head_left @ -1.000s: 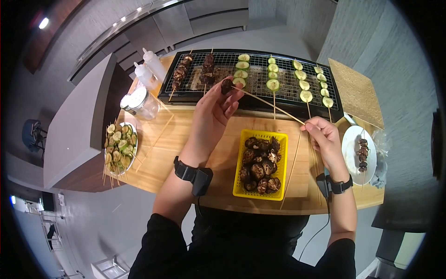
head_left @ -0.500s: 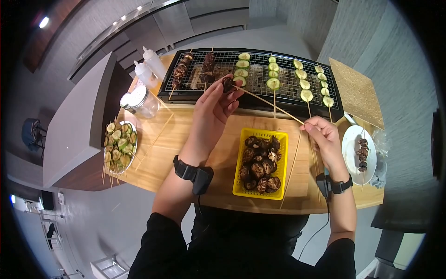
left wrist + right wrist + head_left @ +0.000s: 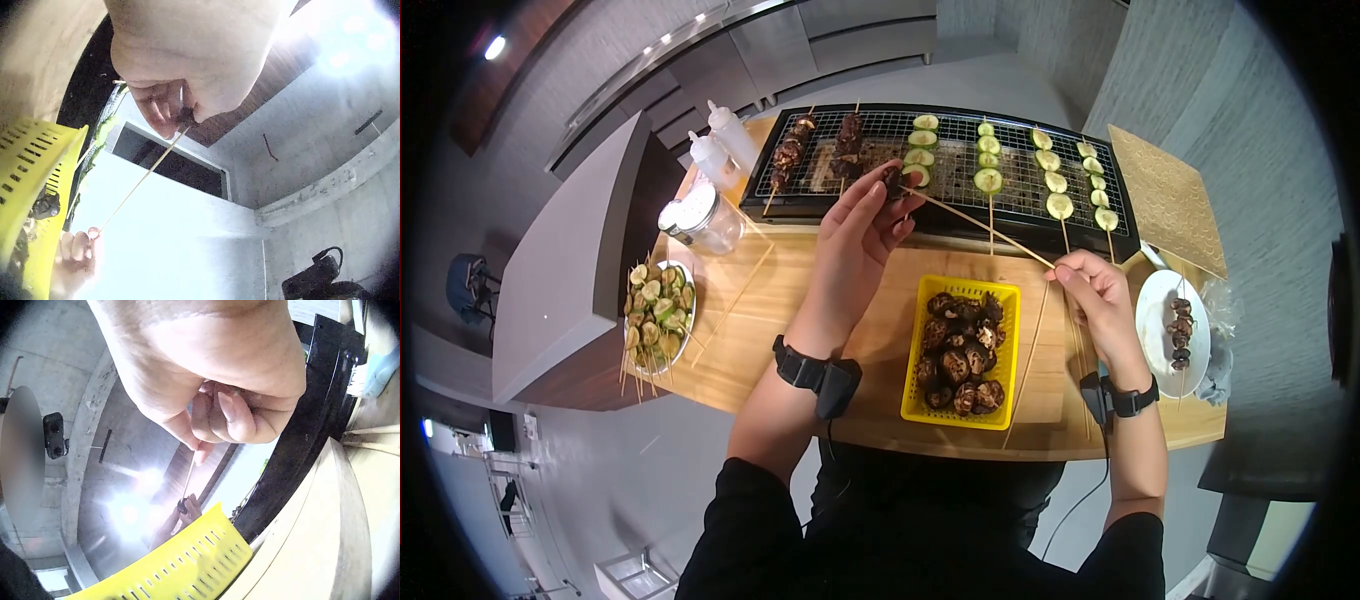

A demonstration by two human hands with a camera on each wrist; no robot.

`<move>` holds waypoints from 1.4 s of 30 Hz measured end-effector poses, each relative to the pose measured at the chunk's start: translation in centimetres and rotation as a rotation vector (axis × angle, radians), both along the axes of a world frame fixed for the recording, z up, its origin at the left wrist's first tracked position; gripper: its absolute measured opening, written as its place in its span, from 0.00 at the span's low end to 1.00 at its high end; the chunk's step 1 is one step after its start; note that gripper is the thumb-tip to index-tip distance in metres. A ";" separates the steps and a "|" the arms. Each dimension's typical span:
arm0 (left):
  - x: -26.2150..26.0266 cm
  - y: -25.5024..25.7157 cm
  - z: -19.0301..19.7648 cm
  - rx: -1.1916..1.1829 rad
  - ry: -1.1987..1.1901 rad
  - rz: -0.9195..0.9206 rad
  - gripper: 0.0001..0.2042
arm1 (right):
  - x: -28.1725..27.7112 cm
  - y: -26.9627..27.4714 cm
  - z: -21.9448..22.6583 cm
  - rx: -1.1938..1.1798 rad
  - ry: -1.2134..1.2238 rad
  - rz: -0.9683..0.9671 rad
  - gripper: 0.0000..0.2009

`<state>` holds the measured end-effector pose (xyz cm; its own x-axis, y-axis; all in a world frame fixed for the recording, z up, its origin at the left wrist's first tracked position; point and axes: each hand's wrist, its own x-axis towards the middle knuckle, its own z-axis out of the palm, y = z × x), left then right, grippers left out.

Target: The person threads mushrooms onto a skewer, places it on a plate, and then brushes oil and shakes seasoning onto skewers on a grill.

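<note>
Over the near edge of the grill, my left hand (image 3: 858, 235) holds a dark brown mushroom (image 3: 892, 178) between thumb and fingertips. A bamboo skewer (image 3: 980, 223) runs from it down to my right hand (image 3: 1100, 295), which pinches the other end. The skewer's far tip is right at the mushroom; how deep it sits is hidden. In the left wrist view the mushroom (image 3: 186, 116) shows as a dark lump under the fingers. Between the forearms stands a yellow basket (image 3: 953, 422) with several mushrooms (image 3: 955, 368) in it.
The black grill (image 3: 870, 215) bears mushroom skewers (image 3: 790, 155) and cucumber-like slices on skewers (image 3: 988, 180). A plate of skewered slices (image 3: 660, 315), a jar (image 3: 710, 225) and squeeze bottles (image 3: 730, 135) stand left. Right is a white plate (image 3: 1155, 345) with one skewer. Loose skewers (image 3: 1028, 370) lie about.
The mushroom has turned and shifted slightly in my left fingers at the skewer's tip. My right hand has hardly moved.
</note>
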<state>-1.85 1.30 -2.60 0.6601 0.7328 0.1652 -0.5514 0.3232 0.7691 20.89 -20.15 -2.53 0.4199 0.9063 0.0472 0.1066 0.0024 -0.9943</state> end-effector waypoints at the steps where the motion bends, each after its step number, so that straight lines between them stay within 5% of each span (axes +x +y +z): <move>1: 0.0 0.0 0.0 0.010 0.004 0.002 0.17 | 0.0 0.0 0.0 0.005 -0.001 -0.002 0.09; 42: -0.1 0.0 -0.4 0.191 0.126 0.123 0.16 | -0.2 -0.2 0.4 0.048 -0.010 -0.022 0.02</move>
